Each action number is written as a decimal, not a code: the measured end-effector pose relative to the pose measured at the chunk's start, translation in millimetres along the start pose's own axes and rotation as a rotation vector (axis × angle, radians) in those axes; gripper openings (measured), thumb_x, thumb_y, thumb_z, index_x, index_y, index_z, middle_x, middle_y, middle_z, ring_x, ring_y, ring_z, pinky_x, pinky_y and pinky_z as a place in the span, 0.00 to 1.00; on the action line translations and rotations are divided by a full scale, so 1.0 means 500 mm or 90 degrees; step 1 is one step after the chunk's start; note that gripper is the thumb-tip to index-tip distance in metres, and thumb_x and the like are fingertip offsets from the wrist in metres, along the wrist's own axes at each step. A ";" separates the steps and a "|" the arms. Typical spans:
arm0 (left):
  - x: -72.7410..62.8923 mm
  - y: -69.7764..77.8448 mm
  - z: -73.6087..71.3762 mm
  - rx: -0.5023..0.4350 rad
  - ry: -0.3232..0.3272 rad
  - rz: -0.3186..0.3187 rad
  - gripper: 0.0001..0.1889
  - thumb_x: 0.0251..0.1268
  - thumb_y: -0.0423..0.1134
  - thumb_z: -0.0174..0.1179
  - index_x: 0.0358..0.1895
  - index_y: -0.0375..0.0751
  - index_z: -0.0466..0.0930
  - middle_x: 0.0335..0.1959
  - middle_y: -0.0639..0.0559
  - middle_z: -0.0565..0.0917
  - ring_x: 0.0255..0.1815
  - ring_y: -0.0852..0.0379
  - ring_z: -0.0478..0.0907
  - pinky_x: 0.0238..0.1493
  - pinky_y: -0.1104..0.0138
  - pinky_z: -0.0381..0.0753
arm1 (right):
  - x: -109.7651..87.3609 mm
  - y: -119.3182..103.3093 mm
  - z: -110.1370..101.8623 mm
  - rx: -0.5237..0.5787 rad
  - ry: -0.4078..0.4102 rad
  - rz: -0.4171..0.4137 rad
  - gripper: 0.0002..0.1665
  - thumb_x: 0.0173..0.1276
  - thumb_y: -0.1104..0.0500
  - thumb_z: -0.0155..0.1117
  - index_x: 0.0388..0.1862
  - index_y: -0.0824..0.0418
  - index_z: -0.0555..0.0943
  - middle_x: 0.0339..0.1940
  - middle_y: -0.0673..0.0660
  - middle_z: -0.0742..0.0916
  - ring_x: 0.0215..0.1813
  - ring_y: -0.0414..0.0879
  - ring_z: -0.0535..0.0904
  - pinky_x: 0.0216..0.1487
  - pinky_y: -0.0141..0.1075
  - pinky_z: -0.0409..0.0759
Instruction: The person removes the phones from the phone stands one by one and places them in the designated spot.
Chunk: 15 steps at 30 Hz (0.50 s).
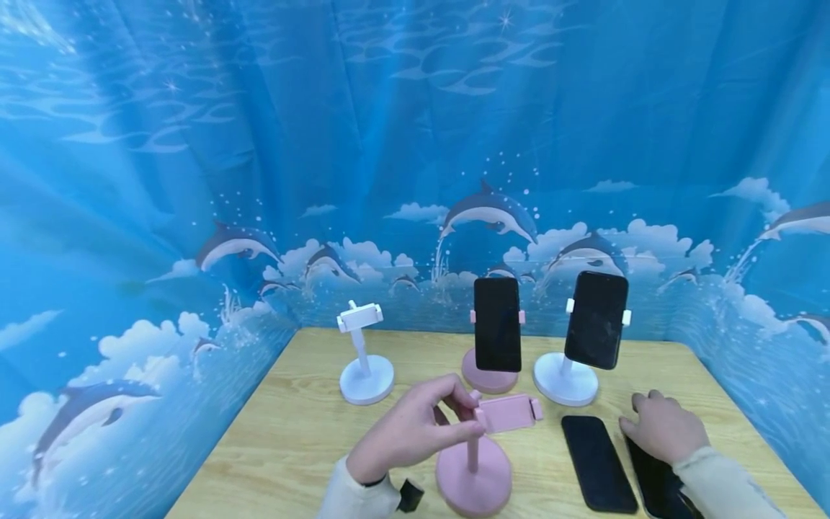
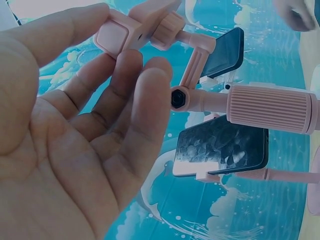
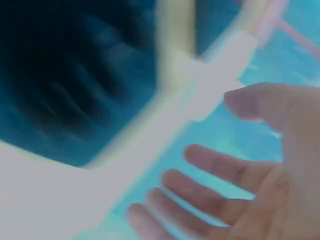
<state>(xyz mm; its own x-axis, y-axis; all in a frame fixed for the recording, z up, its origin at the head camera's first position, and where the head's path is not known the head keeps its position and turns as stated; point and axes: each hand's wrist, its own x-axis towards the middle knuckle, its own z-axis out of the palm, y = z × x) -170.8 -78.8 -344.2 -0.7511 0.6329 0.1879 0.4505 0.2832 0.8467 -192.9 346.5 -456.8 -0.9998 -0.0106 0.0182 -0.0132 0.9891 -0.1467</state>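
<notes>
With thumb and fingertips, my left hand (image 1: 418, 425) pinches one end of the clamp on a pink phone stand (image 1: 476, 481) at the table's front. In the left wrist view the thumb and fingers grip the clamp's pink end block (image 2: 111, 39); the holder has no phone in it. My right hand (image 1: 671, 429) is over the far end of a black phone (image 1: 658, 483), partly covering it. Blurred in the right wrist view, its fingers (image 3: 210, 195) are spread with nothing between them. Whether it touches the phone cannot be told. Another black phone (image 1: 599, 465) lies flat between the hands.
Behind, a pink stand (image 1: 491, 380) and a white stand (image 1: 566, 389) each hold an upright black phone. A white stand (image 1: 366, 380) without a phone stands at the back left. Around the wooden table (image 1: 259, 432) hangs a blue dolphin curtain (image 1: 402, 144).
</notes>
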 end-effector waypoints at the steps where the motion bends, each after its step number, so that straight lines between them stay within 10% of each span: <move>1: 0.000 0.000 0.000 0.000 -0.001 0.000 0.09 0.69 0.48 0.69 0.46 0.53 0.82 0.41 0.62 0.85 0.43 0.64 0.82 0.40 0.67 0.83 | -0.005 -0.012 -0.019 -0.001 0.000 0.001 0.23 0.69 0.47 0.66 0.42 0.69 0.82 0.31 0.60 0.82 0.28 0.53 0.78 0.27 0.54 0.80; 7: 0.002 0.002 0.002 -0.017 -0.006 -0.004 0.11 0.69 0.47 0.70 0.48 0.52 0.80 0.41 0.61 0.85 0.43 0.63 0.82 0.41 0.67 0.84 | -0.063 -0.129 -0.148 0.030 0.026 -0.021 0.20 0.71 0.45 0.68 0.44 0.63 0.86 0.34 0.54 0.88 0.28 0.45 0.80 0.27 0.47 0.80; 15: 0.009 0.001 0.007 -0.030 -0.021 0.007 0.17 0.69 0.47 0.69 0.56 0.51 0.78 0.44 0.60 0.85 0.44 0.62 0.83 0.41 0.66 0.86 | -0.114 -0.263 -0.205 0.127 0.382 -0.296 0.13 0.58 0.60 0.78 0.41 0.51 0.87 0.46 0.50 0.85 0.38 0.43 0.83 0.29 0.36 0.82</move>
<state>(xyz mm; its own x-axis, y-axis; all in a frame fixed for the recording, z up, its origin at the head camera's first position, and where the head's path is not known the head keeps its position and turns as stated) -172.3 -73.2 -344.9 -0.7296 0.6592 0.1823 0.4355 0.2422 0.8670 -132.5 232.2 -337.1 -0.7119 -0.2806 0.6437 -0.4880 0.8569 -0.1662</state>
